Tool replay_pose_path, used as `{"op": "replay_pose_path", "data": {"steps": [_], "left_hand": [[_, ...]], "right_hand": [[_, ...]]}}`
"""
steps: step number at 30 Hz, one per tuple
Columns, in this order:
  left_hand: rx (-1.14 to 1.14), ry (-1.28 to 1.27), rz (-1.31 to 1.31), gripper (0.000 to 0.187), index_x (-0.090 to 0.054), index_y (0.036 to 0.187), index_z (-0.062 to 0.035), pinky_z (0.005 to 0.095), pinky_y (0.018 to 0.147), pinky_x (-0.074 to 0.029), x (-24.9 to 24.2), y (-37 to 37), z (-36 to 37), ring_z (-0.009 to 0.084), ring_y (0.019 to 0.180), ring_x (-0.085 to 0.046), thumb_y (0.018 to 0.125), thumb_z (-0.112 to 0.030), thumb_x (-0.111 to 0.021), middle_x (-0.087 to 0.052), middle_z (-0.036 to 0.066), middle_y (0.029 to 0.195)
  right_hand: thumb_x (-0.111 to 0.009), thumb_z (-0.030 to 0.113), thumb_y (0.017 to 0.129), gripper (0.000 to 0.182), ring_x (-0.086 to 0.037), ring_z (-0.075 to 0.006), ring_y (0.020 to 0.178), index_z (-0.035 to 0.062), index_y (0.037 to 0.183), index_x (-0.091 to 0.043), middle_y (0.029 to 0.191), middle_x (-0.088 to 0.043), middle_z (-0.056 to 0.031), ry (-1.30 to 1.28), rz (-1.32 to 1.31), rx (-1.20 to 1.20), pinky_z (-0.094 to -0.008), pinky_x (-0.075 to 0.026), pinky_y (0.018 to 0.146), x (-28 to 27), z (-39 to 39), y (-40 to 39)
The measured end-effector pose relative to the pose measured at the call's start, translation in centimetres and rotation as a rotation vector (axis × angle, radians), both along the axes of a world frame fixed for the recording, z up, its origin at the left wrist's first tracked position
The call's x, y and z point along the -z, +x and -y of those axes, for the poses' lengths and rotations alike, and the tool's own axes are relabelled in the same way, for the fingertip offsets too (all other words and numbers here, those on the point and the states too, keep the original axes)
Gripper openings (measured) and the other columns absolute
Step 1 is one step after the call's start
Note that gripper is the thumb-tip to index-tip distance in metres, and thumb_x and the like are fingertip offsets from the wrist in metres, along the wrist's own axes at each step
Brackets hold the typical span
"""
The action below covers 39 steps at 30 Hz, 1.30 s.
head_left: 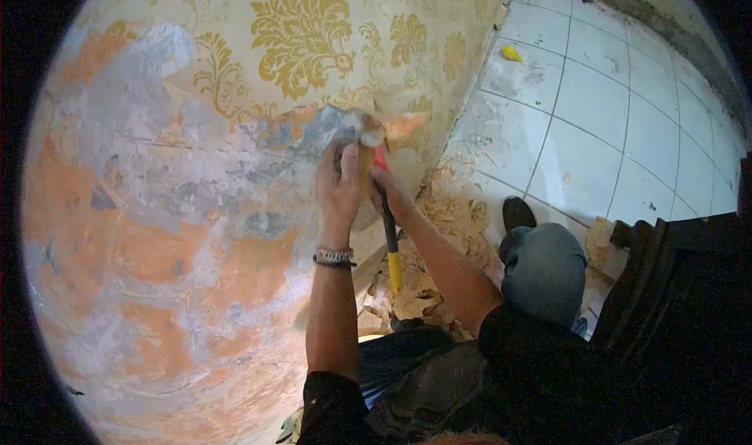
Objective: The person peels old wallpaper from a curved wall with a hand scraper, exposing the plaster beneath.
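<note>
Tool (390,232): right hand (395,197) has fingers closed around it.
Left hand (338,194): near wall (168,253), fingers curled; their hold I cannot tell.

No text, labels or numbers can be read

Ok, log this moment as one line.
left hand: by patchy wall, grip blurred | right hand: holding black-and-yellow handle | floor: scraps

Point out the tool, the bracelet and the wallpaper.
Tool (389,227): head view, on the black part of its handle.
Bracelet (334,255): head view, on the middle of its band.
Wallpaper (304,41): head view, on its large gold flower.
</note>
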State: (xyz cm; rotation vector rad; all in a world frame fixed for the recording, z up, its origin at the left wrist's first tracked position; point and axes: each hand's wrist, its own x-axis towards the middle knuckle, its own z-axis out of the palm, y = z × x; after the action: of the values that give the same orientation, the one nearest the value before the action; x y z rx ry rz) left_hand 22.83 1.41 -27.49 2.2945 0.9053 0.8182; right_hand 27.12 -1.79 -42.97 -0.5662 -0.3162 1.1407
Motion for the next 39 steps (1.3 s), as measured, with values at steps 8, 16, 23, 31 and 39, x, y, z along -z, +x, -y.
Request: {"op": "replay_pose_path", "data": {"steps": [8,16,23,31,39], "left_hand": [[-0.268,-0.052,-0.45,0.05,-0.063,0.105,0.0019,0.0455,0.078,-0.048,0.8,6.1,-1.7,0.0415,0.089,-0.062,0.094,-0.046,-0.051,-0.065,0.025,0.091],[-0.226,0.676,-0.649,0.028,-0.061,0.101,-0.0009,0.0416,0.066,-0.05,6.4,6.8,-4.7,0.0316,0.07,-0.064,0.092,-0.026,-0.055,-0.065,0.015,0.078],[-0.053,0.446,-0.616,0.026,-0.061,0.107,-0.0092,0.0486,0.074,-0.052,13.9,2.6,-0.6,0.0326,0.082,-0.066,0.096,-0.028,-0.047,-0.065,0.016,0.088],[0.011,0.616,-0.53,0.056,-0.041,0.14,-0.009,0.0467,0.076,-0.052,10.0,3.3,0.4,0.0319,0.091,-0.064,0.09,-0.031,-0.056,-0.061,0.015,0.101],[-0.012,0.515,-0.823,0.038,-0.048,0.124,-0.0062,0.0426,0.067,-0.055,5.8,9.4,-3.6,0.0328,0.082,-0.067,0.087,-0.012,-0.056,-0.065,0.016,0.09]], "right_hand": [[-0.061,0.028,0.087,0.021,-0.041,-0.0086,0.039,0.0105,0.081,-0.051,0.054,-0.044,0.003,-0.276,0.309,-0.074,-0.0258,-0.034,0.039,9.4,1.5,0.2],[-0.064,0.032,0.084,0.027,-0.046,-0.0132,0.044,0.0082,0.076,-0.055,0.057,-0.048,0.0013,-0.438,0.281,0.142,-0.0325,-0.037,0.042,12.8,1.9,1.6],[-0.062,0.03,0.086,0.025,-0.046,-0.0113,0.055,0.0075,0.078,-0.054,0.063,-0.048,0.0031,-0.515,0.048,0.599,-0.0282,-0.036,0.051,10.2,0.9,5.2],[-0.06,0.027,0.087,0.025,-0.05,-0.0122,0.065,0.0022,0.087,-0.059,0.073,-0.055,-0.0003,-0.574,-0.057,0.777,-0.031,-0.04,0.059,10.8,0.6,7.3],[-0.059,0.029,0.089,0.033,-0.053,-0.0131,0.07,-0.0011,0.102,-0.062,0.081,-0.061,-0.0026,-0.509,-0.004,0.772,-0.03,-0.043,0.063,9.6,-0.1,7.0]]}}
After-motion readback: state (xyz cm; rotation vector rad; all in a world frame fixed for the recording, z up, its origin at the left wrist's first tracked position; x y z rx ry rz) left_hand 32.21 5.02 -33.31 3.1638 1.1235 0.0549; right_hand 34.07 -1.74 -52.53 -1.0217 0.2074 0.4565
